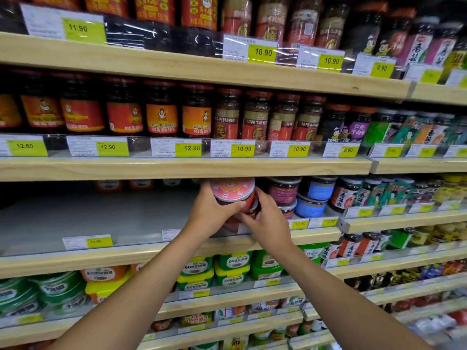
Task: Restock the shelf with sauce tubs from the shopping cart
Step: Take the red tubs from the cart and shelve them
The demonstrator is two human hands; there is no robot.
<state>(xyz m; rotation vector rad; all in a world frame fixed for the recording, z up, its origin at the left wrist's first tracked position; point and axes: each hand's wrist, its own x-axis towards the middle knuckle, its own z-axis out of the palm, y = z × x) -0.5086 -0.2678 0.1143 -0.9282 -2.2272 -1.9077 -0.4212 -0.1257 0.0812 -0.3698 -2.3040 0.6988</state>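
2 bare forearms (141,286) reach up from the bottom edge of the view toward the shelf (75,218). The left hand (212,209) is curled round the left side of a red tub (233,189), with the thumb across its front wall just under the lid. The right hand (267,222) grips from the right and lower down. Its fingers wrap what looks like a 2nd tub (251,200) underneath, mostly hidden. The red tub is tilted, its pink-and-red lid facing the camera, just over the shelf's front edge and right of that edge's middle. A yellow tag (99,241) reading 10.90 sits on the front edge well to the left. Just right of the hands, maroon tubs (284,192) are stacked 2 high, with blue tubs (316,197) beside them, also 2 high. Along the back edge, left of the hands, stand orange tubs (111,185). On the next level up, jars (161,114) line the front edge.
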